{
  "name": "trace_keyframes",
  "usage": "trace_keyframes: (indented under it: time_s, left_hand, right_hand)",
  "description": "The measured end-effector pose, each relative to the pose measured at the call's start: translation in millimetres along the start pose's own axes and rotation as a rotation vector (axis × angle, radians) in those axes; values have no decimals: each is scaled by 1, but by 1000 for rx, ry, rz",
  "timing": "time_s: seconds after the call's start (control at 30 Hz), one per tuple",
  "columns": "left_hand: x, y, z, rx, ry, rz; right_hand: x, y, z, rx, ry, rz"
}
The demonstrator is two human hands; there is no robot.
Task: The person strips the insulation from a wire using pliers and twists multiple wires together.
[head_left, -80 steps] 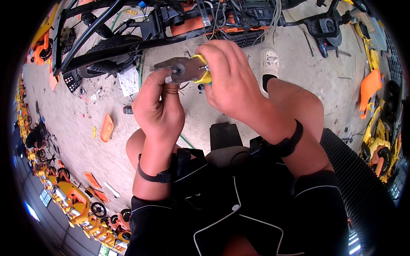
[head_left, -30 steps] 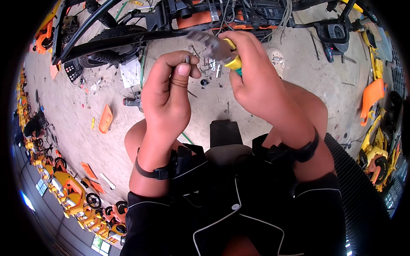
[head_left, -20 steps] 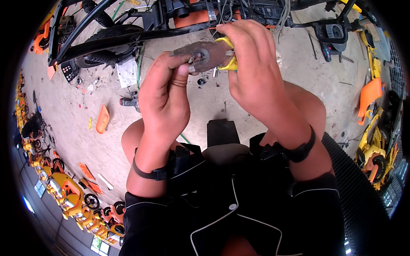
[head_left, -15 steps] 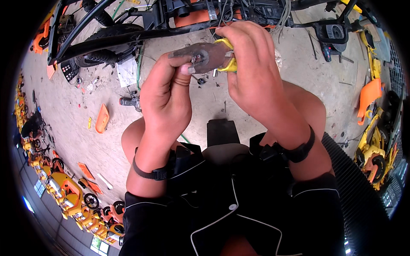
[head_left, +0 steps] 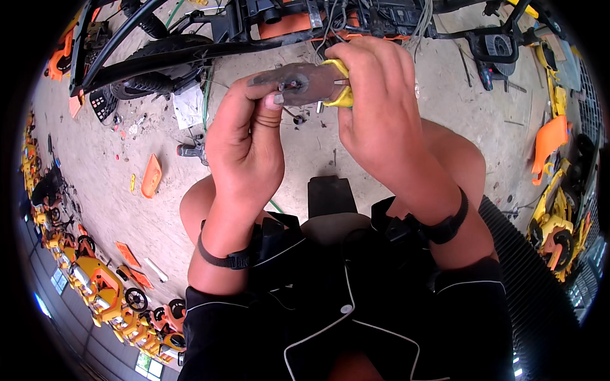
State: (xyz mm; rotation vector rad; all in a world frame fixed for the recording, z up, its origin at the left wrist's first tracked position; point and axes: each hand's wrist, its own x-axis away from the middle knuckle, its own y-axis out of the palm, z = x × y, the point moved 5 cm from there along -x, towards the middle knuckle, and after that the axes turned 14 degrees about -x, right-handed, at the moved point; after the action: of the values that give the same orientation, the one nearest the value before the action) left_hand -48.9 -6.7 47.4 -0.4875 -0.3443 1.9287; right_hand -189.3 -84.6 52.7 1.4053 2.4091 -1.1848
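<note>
In front of me, close to a dark frame, my right hand is wrapped round the yellow handles of a pair of pliers. The broad dark metal jaws point left, toward my left hand. Its thumb and index finger are pinched together right at the jaw tips. Whatever small dark bit sits between fingertips and jaws is too small to name. Below the jaws shows a short dark rod or wire end; I cannot tell whether it is joined to that bit.
A black tubular vehicle frame with cables spans the far side. Power drills lie at the left and right. An orange plastic piece rests on the concrete floor. Rows of yellow vehicles stand at the left.
The pliers have shifted very slightly, and my left thumb and fingertips have moved a little against the jaw tips. Both hands keep nearly the same place.
</note>
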Motion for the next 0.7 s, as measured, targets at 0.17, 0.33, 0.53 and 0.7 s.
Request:
trace_keyframes:
  time_s: [0.17, 0.33, 0.53, 0.7]
  left_hand:
    - [1, -2, 1, -101, 37, 12]
    - [1, -3, 1, -197, 22, 8]
    - [0, -3, -4, -208, 72, 114]
    - [1, -4, -2, -282, 91, 120]
  right_hand:
    - [3, 0, 0, 4, -24, 21]
    - [5, 1, 1, 34, -41, 42]
    - [5, 1, 1, 60, -52, 59]
    - [7, 2, 1, 96, -68, 85]
